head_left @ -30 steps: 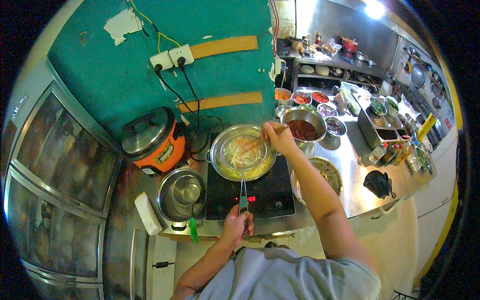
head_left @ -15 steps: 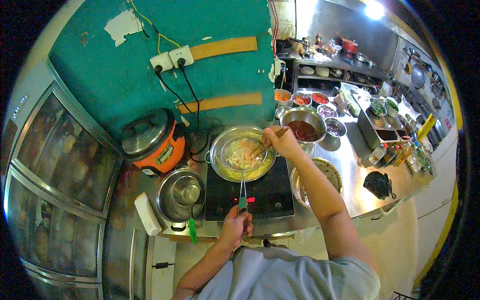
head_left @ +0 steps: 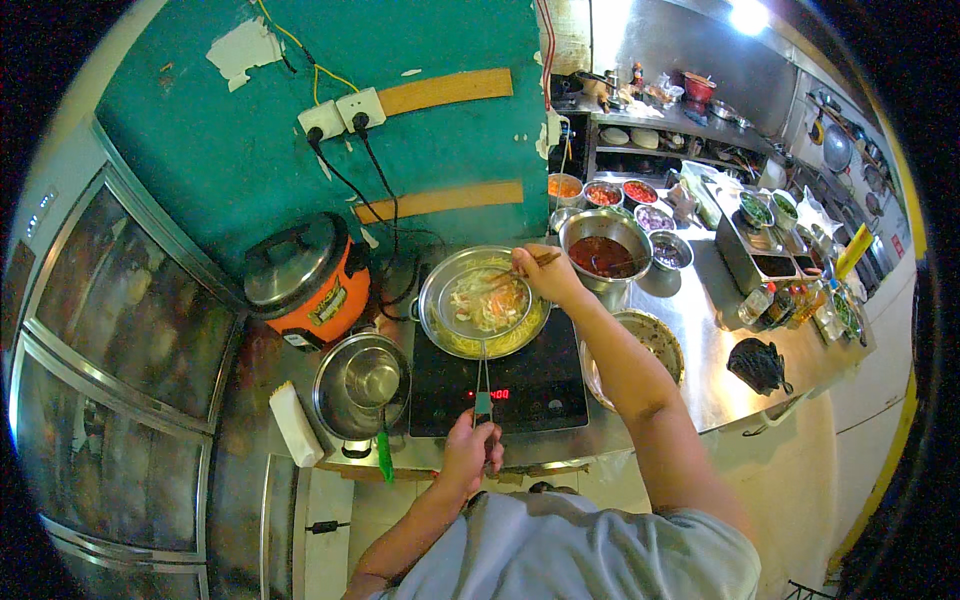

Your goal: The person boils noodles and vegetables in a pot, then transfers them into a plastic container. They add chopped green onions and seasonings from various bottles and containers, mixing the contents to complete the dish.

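Note:
My left hand grips the long handle of a wire strainer, which holds noodles and shredded vegetables over a round steel pot on a black induction cooker. My right hand holds wooden chopsticks whose tips reach into the food in the strainer.
An orange rice cooker stands left of the pot. A lidded steel pot and a white bottle sit at the front left. Bowls of sauces and chopped ingredients fill the steel counter to the right, with a metal plate under my right forearm.
My right hand has brought the chopsticks leftward into the strainer and stirred the food. My left hand has kept its hold on the strainer handle.

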The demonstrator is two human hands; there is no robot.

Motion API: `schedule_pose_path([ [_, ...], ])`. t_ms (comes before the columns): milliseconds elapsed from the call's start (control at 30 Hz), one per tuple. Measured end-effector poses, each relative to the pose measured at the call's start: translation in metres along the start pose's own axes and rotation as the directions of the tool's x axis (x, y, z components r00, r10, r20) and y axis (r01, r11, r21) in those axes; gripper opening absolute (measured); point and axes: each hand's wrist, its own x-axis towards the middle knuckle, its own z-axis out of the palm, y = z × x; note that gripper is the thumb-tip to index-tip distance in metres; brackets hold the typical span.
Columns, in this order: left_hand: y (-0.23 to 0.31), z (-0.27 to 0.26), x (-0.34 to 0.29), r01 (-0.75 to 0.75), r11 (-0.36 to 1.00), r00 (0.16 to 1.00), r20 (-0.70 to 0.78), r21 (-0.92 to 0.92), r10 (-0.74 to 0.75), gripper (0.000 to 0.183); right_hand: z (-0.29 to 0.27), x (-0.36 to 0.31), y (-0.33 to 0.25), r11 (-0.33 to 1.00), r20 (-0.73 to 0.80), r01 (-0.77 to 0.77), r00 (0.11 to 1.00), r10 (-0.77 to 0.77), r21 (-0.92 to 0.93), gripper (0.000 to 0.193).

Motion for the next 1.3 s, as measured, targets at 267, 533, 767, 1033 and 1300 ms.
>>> schedule_pose_path([
  [267, 0.001, 0.012, 0.003, -0.003, 1.0, 0.997, -0.073, 0.01, 0.004, 0.019, -0.019, -0.028, -0.022, 0.998, -0.047, -0.059, 0.997, 0.059, 0.0, 0.038],
  [533, -0.011, 0.02, 0.001, 0.005, 1.0, 0.994, -0.109, -0.012, -0.006, 0.024, -0.011, -0.042, -0.03, 0.991, 0.002, 0.018, 1.0, -0.018, 0.133, 0.029],
  [767, -0.018, 0.021, 0.004, -0.089, 0.996, 0.993, -0.079, -0.026, 0.087, 0.032, 0.006, -0.021, -0.003, 0.974, -0.243, 0.109, 0.968, -0.059, 0.197, 0.035],
  [1033, -0.021, 0.028, 0.004, -0.085, 0.996, 0.985, -0.152, -0.012, 0.082, 0.023, -0.013, 0.003, 0.002, 0.99, -0.179, 0.123, 0.978, -0.108, 0.075, 0.044],
  [1300, -0.02, 0.028, 0.007, -0.055, 0.998, 0.982, -0.185, -0.023, 0.05, 0.017, -0.036, -0.017, -0.005, 0.995, -0.242, 0.016, 0.97, 0.009, 0.098, 0.045],
])
